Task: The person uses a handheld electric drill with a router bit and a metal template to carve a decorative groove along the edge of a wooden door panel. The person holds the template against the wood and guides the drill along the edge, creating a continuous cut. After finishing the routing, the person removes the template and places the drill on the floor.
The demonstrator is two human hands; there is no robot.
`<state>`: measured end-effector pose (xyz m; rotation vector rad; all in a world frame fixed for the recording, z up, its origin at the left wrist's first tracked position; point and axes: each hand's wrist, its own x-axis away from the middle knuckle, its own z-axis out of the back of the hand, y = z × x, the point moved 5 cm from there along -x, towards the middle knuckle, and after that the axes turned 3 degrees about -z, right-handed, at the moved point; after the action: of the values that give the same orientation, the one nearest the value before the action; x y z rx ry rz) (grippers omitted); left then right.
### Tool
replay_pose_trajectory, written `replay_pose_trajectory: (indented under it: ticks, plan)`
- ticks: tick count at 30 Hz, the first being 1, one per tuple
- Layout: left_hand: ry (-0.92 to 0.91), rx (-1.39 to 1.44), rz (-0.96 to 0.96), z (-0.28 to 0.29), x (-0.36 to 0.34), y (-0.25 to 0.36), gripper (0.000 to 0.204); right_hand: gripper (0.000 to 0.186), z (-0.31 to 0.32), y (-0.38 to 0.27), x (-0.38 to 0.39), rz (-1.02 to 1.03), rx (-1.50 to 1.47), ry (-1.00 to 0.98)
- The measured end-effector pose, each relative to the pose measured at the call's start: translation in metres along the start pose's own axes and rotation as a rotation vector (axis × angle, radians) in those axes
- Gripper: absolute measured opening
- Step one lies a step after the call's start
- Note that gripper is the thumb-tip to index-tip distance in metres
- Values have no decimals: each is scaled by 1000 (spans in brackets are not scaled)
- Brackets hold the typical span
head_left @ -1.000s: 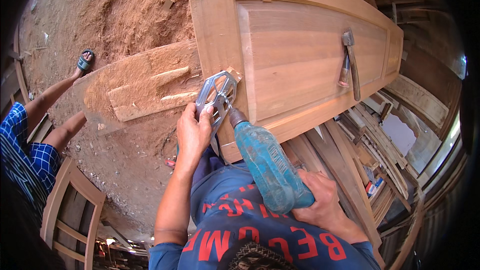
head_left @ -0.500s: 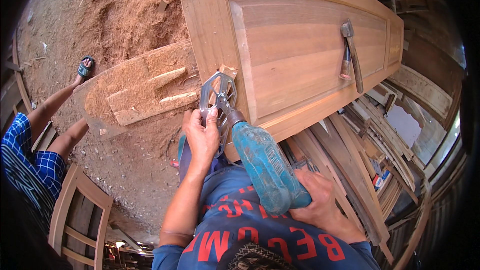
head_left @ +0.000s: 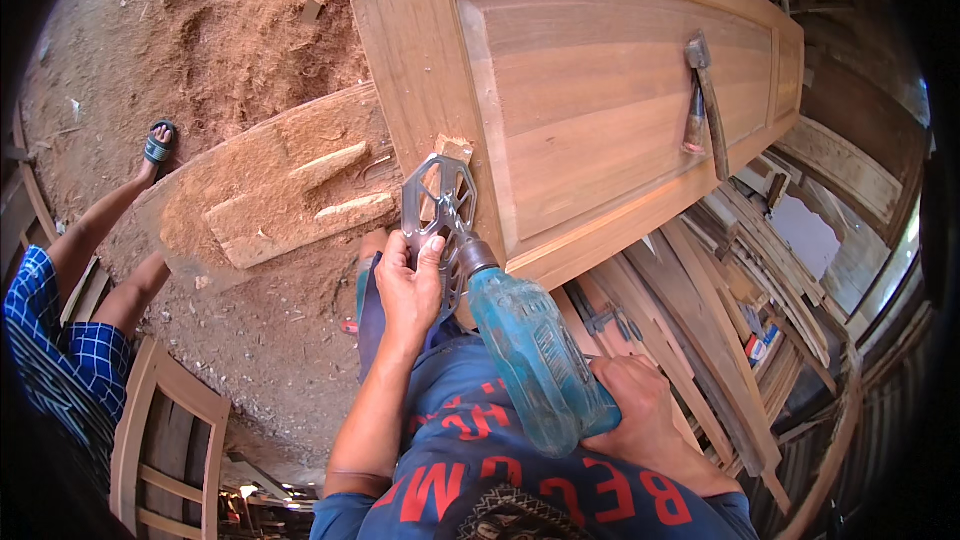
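The left grip (head_left: 412,285) pinches a metal frame (head_left: 449,220), which sits at 11 o'clock from the drill (head_left: 535,355). The right grip (head_left: 635,395) is closed around the drill's rear end. The chuck (head_left: 477,257) overlaps the frame in view; contact cannot be told. At 2 o'clock from the frame, a hammer (head_left: 712,115) and a chisel (head_left: 693,127) lie on the door (head_left: 600,170).

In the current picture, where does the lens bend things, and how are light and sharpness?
Head view: the wooden door has a bowed upper edge, the picture's corners go black; head view: bright patches at far right; head view: blue drill and silver plate look fairly sharp.
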<state>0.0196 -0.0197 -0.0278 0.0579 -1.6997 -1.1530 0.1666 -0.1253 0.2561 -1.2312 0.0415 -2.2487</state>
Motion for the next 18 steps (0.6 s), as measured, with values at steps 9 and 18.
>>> replay_pose_trajectory:
  ticks: [9,18]
  plan:
    - [28,-24,24,-1,-1,-2,10,54,-5,-6,1,3,31,78]
    - [101,37,-39,-2,-3,3,27,50,-10,-10,2,-2,39,146]
